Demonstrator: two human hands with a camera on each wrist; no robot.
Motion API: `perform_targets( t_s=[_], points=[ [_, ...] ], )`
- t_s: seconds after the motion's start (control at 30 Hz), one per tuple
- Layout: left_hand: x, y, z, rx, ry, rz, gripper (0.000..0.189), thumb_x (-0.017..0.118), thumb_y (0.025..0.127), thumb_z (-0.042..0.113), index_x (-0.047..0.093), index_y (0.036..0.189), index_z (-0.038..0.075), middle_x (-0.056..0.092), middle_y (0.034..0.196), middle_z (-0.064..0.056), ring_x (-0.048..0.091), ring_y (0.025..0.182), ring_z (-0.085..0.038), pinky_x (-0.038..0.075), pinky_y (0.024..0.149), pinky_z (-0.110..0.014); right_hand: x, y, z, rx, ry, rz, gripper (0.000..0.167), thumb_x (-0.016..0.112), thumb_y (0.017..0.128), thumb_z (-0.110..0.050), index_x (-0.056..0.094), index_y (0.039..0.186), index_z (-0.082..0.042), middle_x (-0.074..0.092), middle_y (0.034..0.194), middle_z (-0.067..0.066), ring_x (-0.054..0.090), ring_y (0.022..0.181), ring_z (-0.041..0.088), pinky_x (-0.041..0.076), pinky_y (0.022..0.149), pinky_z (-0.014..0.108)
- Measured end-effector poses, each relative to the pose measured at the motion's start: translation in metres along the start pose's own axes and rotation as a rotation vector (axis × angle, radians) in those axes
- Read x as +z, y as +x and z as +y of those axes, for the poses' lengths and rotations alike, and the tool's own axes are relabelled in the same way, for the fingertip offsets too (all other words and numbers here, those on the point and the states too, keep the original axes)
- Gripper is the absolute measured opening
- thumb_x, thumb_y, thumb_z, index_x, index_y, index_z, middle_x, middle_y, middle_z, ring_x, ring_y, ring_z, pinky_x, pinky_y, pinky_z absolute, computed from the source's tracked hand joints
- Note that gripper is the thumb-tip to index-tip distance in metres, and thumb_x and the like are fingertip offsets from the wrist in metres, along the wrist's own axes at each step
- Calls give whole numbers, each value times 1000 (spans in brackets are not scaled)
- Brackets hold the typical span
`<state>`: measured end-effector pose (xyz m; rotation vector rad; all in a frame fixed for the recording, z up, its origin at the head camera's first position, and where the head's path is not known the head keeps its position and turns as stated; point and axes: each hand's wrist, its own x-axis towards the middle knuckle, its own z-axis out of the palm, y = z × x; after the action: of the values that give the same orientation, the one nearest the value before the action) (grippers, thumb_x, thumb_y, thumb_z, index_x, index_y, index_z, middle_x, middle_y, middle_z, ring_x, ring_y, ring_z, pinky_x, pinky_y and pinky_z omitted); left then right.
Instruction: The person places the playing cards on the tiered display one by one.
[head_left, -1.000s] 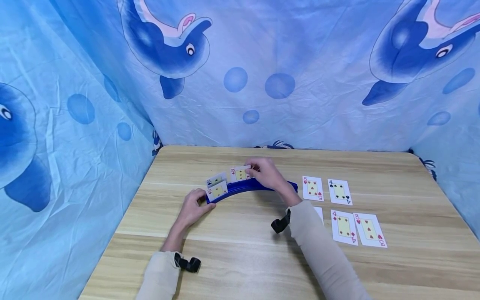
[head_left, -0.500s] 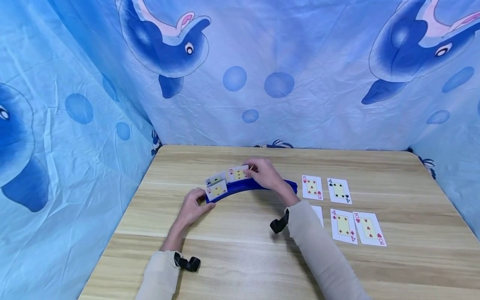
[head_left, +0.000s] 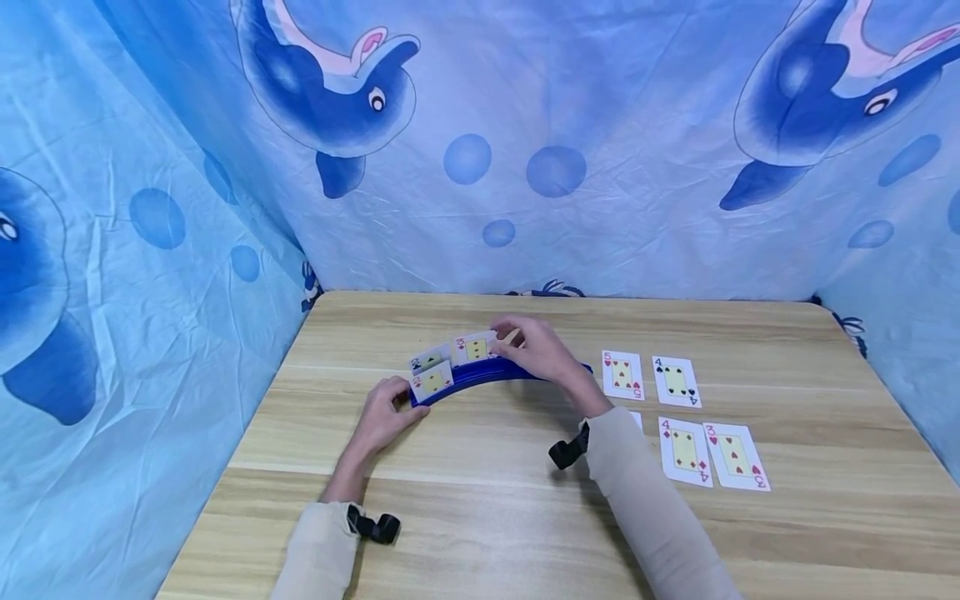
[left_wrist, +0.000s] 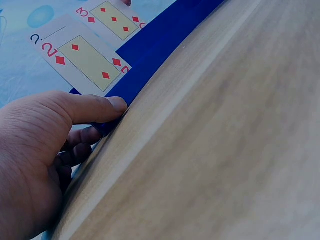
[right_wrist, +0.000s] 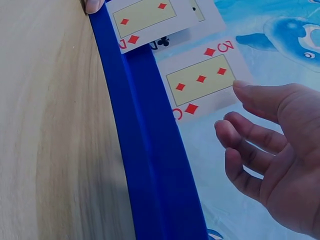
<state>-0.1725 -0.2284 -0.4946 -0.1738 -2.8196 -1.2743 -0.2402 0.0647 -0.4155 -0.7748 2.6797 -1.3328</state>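
A curved blue playing-card holder (head_left: 487,372) stands on the table, its left end gripped by my left hand (head_left: 384,417), thumb in front and fingers curled behind. Near that end the two of diamonds (left_wrist: 87,62) stands in the front groove. Behind it is the two of clubs (head_left: 430,359), partly covered. The three of diamonds (right_wrist: 201,80) leans upright in the rear groove, right of the clubs. At this card's outer edge is my right hand (head_left: 534,346); its thumb tip overlaps the edge, while the visible fingers are loosely bent and apart from the card.
Right of the holder lie the five of hearts (head_left: 622,375), four of spades (head_left: 677,382), four of diamonds (head_left: 685,451) and three of hearts (head_left: 737,456), face up. My right forearm mostly covers another card (head_left: 636,419). A blue dolphin-print curtain (head_left: 495,258) borders the wooden table (head_left: 465,533).
My right hand has drawn slightly to the right and its fingers have loosened, while the three of diamonds stays in the holder. The left hand keeps its grip.
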Motion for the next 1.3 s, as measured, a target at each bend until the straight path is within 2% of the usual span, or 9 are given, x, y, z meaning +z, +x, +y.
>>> perform_targets(
  t_s=[0.37,0.7,1.07,1.3],
  points=[
    [0,0,-1,-11,-10,-4,36,81,81,14,71,112,1,69,113,-17,59,107,-29,47,95,-43,-17,-23,7,5,-50,14,47,70,94,-21,57,138,-8,68,122,18,69,90,24,57,81,38],
    [1,-1,-1,-12,-5,-2,34,81,81,14,71,110,0,69,112,-17,59,107,-29,47,94,-41,-28,-56,20,62,-102,49,46,71,93,-23,57,135,-9,68,122,19,69,92,25,56,78,39],
    [1,0,0,13,3,14,33,82,78,11,72,107,-1,70,108,-17,60,103,-29,48,91,-40,-40,-86,40,88,-113,59,47,72,92,-19,58,134,-4,69,119,17,67,91,23,54,72,31],
    [2,1,-1,19,-2,10,33,82,79,11,71,107,-1,70,108,-17,61,103,-30,48,91,-41,-51,-107,51,136,-141,54,43,71,93,-19,59,133,-6,69,118,16,66,90,20,53,70,27]
  ],
)
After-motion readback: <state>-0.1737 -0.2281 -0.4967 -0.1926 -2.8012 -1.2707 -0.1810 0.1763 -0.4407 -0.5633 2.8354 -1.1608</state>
